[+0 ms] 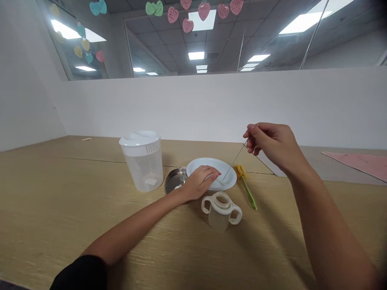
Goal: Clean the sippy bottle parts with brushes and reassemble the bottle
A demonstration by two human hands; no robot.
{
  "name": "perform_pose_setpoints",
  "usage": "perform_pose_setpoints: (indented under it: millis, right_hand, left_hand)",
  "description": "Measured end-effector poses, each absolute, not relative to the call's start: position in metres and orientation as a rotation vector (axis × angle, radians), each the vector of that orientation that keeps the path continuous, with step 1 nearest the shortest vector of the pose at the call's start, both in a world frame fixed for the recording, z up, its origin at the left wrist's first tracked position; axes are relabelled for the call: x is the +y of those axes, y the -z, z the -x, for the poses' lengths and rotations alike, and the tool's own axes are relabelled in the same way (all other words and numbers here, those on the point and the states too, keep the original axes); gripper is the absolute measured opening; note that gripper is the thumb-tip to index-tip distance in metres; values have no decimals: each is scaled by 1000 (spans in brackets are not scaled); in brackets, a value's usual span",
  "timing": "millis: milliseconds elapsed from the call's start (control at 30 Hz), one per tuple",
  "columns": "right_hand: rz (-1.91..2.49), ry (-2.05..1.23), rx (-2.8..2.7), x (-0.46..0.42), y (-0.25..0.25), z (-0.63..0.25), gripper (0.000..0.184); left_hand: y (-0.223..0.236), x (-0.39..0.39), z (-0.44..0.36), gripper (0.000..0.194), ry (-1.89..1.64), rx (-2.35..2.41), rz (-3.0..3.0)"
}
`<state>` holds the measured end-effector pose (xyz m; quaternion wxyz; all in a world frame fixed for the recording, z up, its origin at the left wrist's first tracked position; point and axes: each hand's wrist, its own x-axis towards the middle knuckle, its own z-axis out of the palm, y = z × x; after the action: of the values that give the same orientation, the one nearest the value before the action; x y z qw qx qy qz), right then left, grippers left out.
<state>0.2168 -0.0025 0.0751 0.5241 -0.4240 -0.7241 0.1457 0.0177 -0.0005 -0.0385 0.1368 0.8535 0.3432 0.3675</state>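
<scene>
My right hand (264, 141) is raised above the table with its fingertips pinched around a thin wire-like rod (236, 158). The rod slants down to the left, its lower end over the white dish (231, 183). A small pale piece (221, 182) shows near that end; its kind is unclear. At the dish's near left edge lies my left hand (200, 181), fingers curled together. Something whitish shows at its fingers, too small to name. Just in front of the dish stands a two-handled cup (219, 217), upright and without a lid.
To the left is a translucent plastic bucket (144, 173) with a white top. A round metal tray (169, 182) holding a small clear container (183, 175) lies partly behind my left hand. A yellow-headed brush with a green handle (249, 194) rests right of the dish. A white wall (193, 108) rises behind.
</scene>
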Motion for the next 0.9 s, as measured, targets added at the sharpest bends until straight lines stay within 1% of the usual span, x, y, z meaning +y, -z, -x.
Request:
perform_pose_setpoints:
  millis: [100,167,300,433,633,767,833,900]
  right_hand:
    - [1037,-358,-1678,5,-74,-220,33]
    - [1059,-346,-1670,8,-72,-221,32]
    - [1147,-270,-1737,9,-70,-222,30]
    - [1252,-247,-1897,8,-69,-222,30]
    - [1334,-282,-1985,13,-65,-222,28]
    - [1374,-330,-2007,13,-63,-217,23]
    - [1369,-364,-2012,13,-63,-215,21]
    - [1340,-418,-2017,14,-62,-213,20]
  left_hand:
    - [39,19,-21,34,-999,1030,-2525]
    - [38,31,-29,32,-816,1077,-2616]
    - [38,54,-50,32,-306,1157,-2700]
    - [42,68,-65,26,-126,1151,-2689]
    - [41,67,-57,27,-140,1205,-2683]
    - [32,60,-38,52,-269,1247,-2727]
    - [27,56,-28,57,-415,1312,-2762]
    - [22,52,-19,58,-576,1401,-2762]
